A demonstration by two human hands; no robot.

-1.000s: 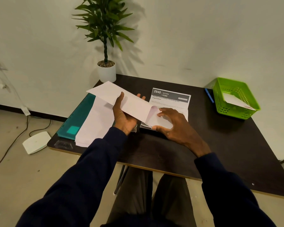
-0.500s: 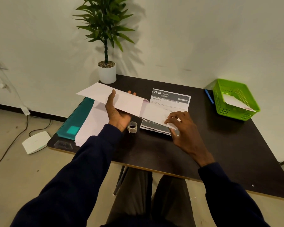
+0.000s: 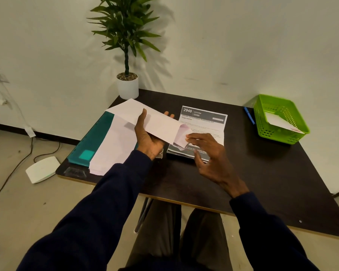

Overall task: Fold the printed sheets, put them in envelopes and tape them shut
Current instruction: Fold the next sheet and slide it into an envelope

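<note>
Head view.
- Left hand (image 3: 148, 137): thumb on top and fingers underneath, gripping the middle of a white envelope (image 3: 157, 122) held off the table (image 3: 252, 173).
- Right hand (image 3: 209, 157): fingers loosely extended, thumb spread, holding nothing. The index fingertip touches the envelope's open flap (image 3: 181, 133).
- Printed sheets (image 3: 204, 122): flat on the table, beneath and beyond the right fingertips.
- Spare envelopes (image 3: 114, 145): left of the left fingers, lying on a teal folder (image 3: 94, 137).
- Green basket (image 3: 282, 132): well to the right of the right fingers.

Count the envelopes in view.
3: first envelope gripped by the left hand; second envelope in the green basket; third envelope tops a pile on the teal folder; others may hide beneath.
</note>
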